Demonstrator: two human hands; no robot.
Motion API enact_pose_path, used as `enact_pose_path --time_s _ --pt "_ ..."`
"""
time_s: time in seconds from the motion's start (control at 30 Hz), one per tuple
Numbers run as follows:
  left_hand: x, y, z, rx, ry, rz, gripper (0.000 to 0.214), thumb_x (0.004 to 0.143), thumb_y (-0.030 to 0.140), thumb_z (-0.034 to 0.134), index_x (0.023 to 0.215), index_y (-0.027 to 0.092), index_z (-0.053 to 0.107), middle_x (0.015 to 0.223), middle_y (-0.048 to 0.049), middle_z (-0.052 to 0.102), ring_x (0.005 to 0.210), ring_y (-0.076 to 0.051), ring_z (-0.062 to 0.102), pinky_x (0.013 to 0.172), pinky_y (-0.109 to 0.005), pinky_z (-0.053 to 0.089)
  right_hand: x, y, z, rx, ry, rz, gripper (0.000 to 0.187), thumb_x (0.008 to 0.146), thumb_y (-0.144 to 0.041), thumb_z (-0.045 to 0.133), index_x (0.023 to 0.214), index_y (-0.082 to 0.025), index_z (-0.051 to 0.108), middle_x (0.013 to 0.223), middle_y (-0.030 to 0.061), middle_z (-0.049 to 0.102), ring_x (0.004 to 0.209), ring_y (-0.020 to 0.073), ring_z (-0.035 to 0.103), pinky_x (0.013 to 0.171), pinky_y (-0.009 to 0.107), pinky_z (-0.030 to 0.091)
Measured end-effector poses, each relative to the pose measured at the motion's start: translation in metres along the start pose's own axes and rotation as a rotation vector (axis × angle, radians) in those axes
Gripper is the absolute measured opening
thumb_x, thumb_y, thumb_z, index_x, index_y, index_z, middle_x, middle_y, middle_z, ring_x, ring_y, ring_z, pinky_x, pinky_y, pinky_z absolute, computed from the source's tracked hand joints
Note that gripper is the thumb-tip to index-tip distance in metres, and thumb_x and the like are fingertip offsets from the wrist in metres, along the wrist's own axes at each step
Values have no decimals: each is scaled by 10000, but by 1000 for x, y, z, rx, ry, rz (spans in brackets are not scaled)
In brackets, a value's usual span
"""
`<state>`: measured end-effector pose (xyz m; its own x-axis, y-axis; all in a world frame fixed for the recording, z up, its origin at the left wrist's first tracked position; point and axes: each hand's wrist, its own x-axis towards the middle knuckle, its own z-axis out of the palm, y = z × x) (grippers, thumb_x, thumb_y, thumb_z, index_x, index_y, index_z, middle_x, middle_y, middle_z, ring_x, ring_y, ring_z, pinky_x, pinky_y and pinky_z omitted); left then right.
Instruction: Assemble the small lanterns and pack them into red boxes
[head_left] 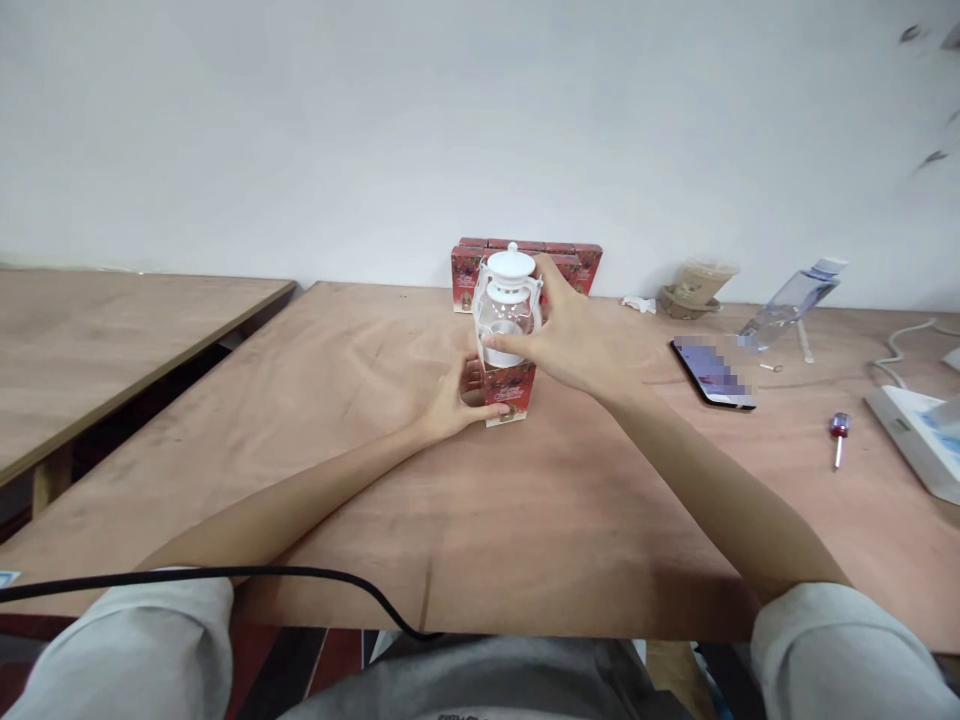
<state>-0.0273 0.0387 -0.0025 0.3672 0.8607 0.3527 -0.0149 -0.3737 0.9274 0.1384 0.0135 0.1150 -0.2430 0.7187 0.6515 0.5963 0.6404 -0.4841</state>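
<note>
A small white lantern (511,290) with a clear body, a domed lid and a side handle is upright just above a red printed box (510,392). My right hand (566,325) grips the lantern from the right, thumb across its front. Lower down, my left hand (461,400) holds the red box from the left, with its thumb on the front face and the other fingers partly hidden behind. Whether the lantern's base is inside the box or only resting on its top, I cannot tell. Behind them, a row of similar red boxes (466,275) stands by the wall.
On the right of the wooden table (600,520) lie a phone (712,373), a screwdriver (838,428) and a white device (911,440). A clear bottle (795,302) leans near a lidded cup (701,283). A black cable (300,572) crosses the front edge.
</note>
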Motion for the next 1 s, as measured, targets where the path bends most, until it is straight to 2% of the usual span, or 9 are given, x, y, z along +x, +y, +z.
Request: enact_pose_path --time_s 0.2,0.37,0.47,0.63,0.73,0.83,1.0 --pt "1 1 0 -21 -8 -33 762 562 335 854 1181 206 428 1216 -122 584 1084 -272 629 949 -476 524 1 17 4 160 -95 69 583 732 -406 704 1192 -236 389 1085 62 592 1000 270 602 832 454 525" --pt "2 5 1 -50 0 -66 766 527 320 876 1150 207 447 1185 -115 592 1061 -263 636 948 -476 526 -8 23 0 229 -175 25 392 818 -398 629 1107 -241 415 1109 47 587 988 219 601 811 379 527" --pt "2 5 1 -73 -13 -78 765 526 329 877 1151 206 454 1175 -117 595 1052 -265 640 946 -481 525 -9 27 0 201 -142 16 391 809 -402 642 1103 -244 439 1086 37 608 947 211 610 767 357 530" --pt "4 3 0 -67 -11 -80 751 535 351 870 1134 194 447 1164 -120 602 1039 -260 647 955 -483 513 -4 28 6 70 -59 -46 530 790 -360 657 1241 -237 408 1091 45 626 896 207 620 754 342 509" --pt "4 1 -1 -66 9 -83 731 534 345 870 1116 199 452 1139 -103 612 1005 -246 658 939 -475 525 0 25 6 -10 -115 -87 424 774 -322 667 1141 -218 484 1009 36 646 832 201 612 747 337 483" --pt "4 1 -1 -68 10 -85 739 530 327 874 1126 201 455 1138 -107 609 1007 -249 656 914 -462 541 0 24 2 -36 -177 -71 324 765 -303 678 1033 -206 523 904 23 648 765 190 595 702 314 456" --pt "2 3 0 -63 -19 -71 751 547 318 866 1162 200 451 1170 -121 594 1063 -264 635 957 -483 512 -3 24 -8 -33 -265 -103 183 830 -316 614 959 -208 542 907 16 637 735 162 573 676 284 425"
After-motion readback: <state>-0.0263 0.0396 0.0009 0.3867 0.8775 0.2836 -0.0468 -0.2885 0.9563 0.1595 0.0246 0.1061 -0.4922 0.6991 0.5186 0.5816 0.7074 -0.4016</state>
